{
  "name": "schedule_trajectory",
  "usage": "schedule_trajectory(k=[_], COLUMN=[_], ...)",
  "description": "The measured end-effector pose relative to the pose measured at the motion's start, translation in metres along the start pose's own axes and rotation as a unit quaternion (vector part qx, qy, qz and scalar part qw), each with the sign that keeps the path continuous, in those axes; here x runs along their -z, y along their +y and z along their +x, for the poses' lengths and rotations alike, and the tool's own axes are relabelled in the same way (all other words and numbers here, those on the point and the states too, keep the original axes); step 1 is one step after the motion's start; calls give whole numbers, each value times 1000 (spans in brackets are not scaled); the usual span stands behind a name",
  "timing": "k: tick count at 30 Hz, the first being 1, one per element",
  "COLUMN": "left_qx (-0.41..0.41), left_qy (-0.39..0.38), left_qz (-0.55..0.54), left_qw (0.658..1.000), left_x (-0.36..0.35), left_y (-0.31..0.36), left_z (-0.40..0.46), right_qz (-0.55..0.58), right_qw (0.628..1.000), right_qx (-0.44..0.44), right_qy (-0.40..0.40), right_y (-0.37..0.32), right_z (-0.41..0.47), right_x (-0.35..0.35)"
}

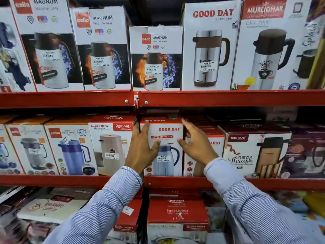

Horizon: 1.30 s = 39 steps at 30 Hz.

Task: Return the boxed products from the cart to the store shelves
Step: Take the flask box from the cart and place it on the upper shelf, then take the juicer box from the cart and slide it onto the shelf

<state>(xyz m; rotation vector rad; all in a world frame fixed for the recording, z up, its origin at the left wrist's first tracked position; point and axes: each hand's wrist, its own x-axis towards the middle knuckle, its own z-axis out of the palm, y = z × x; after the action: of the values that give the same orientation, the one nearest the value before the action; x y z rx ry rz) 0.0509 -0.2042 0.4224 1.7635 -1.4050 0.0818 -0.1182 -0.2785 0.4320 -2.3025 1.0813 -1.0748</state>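
A white and red Good Day "Hot N Sip" flask box [167, 131] stands upright on the middle red shelf [175, 182], between a Rishabh Super Riva box [109, 138] and another Good Day box [215, 143]. My left hand [142, 150] lies along the box's left front edge, thumb across its front. My right hand [195, 141] is at its right edge, with fingertips at the top right corner and the thumb on the front. Both hands clasp the box from its two sides. No cart is in view.
The upper shelf [228, 98] holds Cello Magnum boxes [156, 57], a tall Good Day box [209, 46] and a Murlidhar box [269, 50]. Cello boxes [70, 148] stand at middle left and a Trueware box [255, 154] at middle right. Rishabh boxes [177, 213] fill the bottom shelf.
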Motion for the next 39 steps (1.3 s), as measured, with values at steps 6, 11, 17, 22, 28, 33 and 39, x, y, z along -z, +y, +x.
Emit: schedule_trajectory(k=[6, 11, 17, 22, 28, 33, 39], left_qx=[-111, -164, -173, -150, 12, 255, 399], left_qy=[-5, -83, -207, -297, -452, -548, -538], left_qz=[117, 221, 254, 230, 123, -1, -52], left_qw=[987, 958, 929, 915, 884, 797, 740], left_x=[-17, -57, -117, -163, -228, -274, -333], left_y=[-4, -12, -23, -33, -63, -64, -99], left_z=[-86, -164, -247, -314, -401, -432, -484], right_qz=[-206, -294, -322, -292, -111, -40, 9], right_qw=[976, 956, 943, 935, 913, 814, 783], right_qx=[59, 18, -42, -116, -305, -488, -533], right_qy=[32, 4, -74, -167, -249, -312, -320], right_y=[30, 79, 143, 193, 251, 275, 286], right_z=[-98, -189, -285, -355, -425, -456, -471], right_x=[-1, -11, -26, -45, -77, -105, -123])
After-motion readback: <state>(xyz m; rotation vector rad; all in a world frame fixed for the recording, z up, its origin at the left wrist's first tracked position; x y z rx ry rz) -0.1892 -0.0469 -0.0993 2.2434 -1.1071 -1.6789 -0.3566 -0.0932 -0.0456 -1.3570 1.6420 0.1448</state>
